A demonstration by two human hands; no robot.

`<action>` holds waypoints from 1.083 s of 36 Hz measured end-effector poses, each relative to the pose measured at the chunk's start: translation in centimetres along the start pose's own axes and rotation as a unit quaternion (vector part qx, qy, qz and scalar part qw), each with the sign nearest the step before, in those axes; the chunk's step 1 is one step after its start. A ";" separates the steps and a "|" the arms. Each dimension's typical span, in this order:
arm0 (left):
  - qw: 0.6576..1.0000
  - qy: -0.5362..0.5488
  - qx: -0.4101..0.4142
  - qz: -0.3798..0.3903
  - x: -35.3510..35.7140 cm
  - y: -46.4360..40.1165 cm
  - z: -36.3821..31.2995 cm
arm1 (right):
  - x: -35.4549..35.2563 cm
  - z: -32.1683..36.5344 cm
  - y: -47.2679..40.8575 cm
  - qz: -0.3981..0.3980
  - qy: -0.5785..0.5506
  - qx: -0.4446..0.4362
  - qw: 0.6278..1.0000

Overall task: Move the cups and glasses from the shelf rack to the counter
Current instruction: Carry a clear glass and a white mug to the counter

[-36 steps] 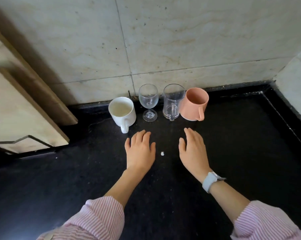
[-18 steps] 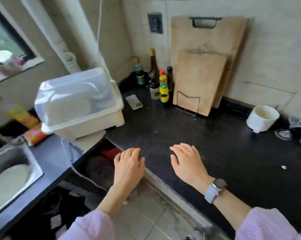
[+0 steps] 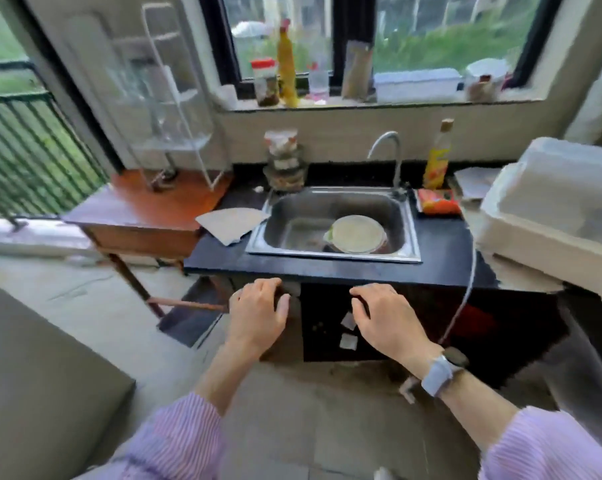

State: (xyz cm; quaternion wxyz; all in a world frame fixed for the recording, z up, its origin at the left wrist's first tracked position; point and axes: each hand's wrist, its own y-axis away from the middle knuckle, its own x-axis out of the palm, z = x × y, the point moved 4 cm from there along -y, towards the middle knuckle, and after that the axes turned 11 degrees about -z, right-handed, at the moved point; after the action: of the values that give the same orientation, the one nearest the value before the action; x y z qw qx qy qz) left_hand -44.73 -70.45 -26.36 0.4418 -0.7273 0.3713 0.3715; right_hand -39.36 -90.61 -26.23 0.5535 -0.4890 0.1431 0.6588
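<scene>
A white wire shelf rack (image 3: 168, 109) stands on a small wooden table (image 3: 147, 209) at the far left, blurred; a clear glass (image 3: 161, 116) seems to sit on a middle shelf. The black counter (image 3: 327, 271) with the sink runs across the middle. My left hand (image 3: 258, 317) and my right hand (image 3: 389, 320) hover side by side below the counter's front edge. Both are empty with fingers loosely curled and apart. A watch is on my right wrist. The cups set down earlier are out of view.
A steel sink (image 3: 334, 223) holds a plate or lid (image 3: 358, 233). A tap (image 3: 389, 157), a yellow bottle (image 3: 438, 154) and stacked jars (image 3: 282, 161) stand behind it. A white lidded dish box (image 3: 552, 216) sits at right. Bottles line the windowsill (image 3: 362, 102).
The view has swung left from the counter corner with the cups, past the dish box, to the sink and the rack. Both hands stayed empty in front of me.
</scene>
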 end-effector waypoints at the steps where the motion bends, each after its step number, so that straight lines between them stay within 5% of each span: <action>1: 1.000 0.002 -0.027 -0.008 -0.8 -0.1 1.9 | 1.3 1.7 -1.0 0.014 -0.007 -0.018 1.000; 13: 0.976 -0.007 -0.201 -0.079 -5.5 -6.9 19.8 | 16.0 16.5 -15.2 0.117 -0.065 -0.175 0.975; 27: 0.970 -0.039 -0.193 -0.140 -9.6 -30.9 33.3 | 25.5 29.3 -39.8 0.089 -0.082 -0.243 0.963; 39: 0.965 0.077 -0.144 -0.206 -11.4 -47.4 43.6 | 30.8 36.4 -54.8 0.021 -0.135 -0.192 0.972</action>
State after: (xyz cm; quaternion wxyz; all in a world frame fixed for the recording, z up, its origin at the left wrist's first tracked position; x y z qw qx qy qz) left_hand -17.96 -12.19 -13.65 0.3694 -0.8704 0.1888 0.2653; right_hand -6.63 -26.87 -14.12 0.4492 -0.4893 -0.0518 0.7457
